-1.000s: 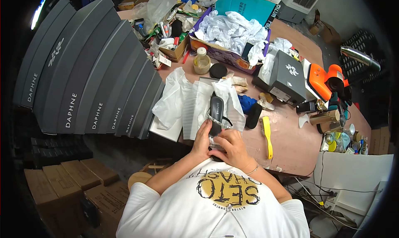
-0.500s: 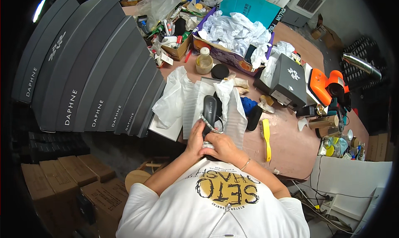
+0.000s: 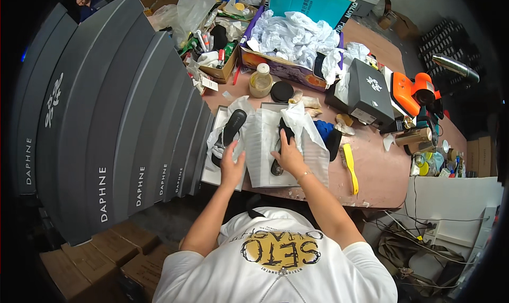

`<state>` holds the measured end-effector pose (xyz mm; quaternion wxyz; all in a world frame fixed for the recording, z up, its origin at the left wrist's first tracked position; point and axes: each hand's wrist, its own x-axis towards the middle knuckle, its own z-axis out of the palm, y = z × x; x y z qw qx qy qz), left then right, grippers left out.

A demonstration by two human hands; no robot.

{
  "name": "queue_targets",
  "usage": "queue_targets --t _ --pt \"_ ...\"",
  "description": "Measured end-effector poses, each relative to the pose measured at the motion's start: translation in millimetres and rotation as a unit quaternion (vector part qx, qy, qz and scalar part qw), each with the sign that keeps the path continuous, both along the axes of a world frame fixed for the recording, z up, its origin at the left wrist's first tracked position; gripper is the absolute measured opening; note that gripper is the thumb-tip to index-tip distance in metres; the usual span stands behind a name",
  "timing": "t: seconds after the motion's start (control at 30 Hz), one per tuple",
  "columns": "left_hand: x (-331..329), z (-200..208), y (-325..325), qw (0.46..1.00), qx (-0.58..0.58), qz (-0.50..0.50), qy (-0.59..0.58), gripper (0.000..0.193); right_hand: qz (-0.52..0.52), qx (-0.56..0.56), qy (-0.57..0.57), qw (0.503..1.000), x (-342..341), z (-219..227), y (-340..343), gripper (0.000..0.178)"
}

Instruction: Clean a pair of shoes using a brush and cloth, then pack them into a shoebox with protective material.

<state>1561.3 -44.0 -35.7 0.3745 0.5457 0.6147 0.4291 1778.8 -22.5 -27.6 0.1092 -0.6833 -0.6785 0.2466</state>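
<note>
The table [image 3: 376, 178] is pinkish-brown. Two tissue-lined boxes [image 3: 212, 175], a yellow tool [image 3: 350, 168] and a capped jar [image 3: 260, 84] rest on it.

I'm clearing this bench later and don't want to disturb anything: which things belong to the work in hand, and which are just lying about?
Work in hand:
- black shoe by the left hand
- black shoe at the right hand
- white paper between them

Seemingly just lying about:
- yellow tool
- glass jar
- orange device

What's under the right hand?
A black shoe, lying on white paper. The right hand covers the shoe's middle, so that part can't be seen, nor can the paper directly beneath the shoe.
</note>
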Motion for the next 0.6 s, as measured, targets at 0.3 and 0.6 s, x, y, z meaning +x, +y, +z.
queue_targets --t 0.3,0.6 --pt "-3.7 55.0 -36.7 0.993 0.003 -0.077 -0.084 0.035 -0.158 0.029 0.237 0.958 19.9 -42.9 17.6 0.061" --pt "72.8 120.9 -18.4 0.98 0.077 -0.181 -0.034 0.054 -0.124 -0.245 0.726 0.63 33.3 115.6 -60.1 0.06"
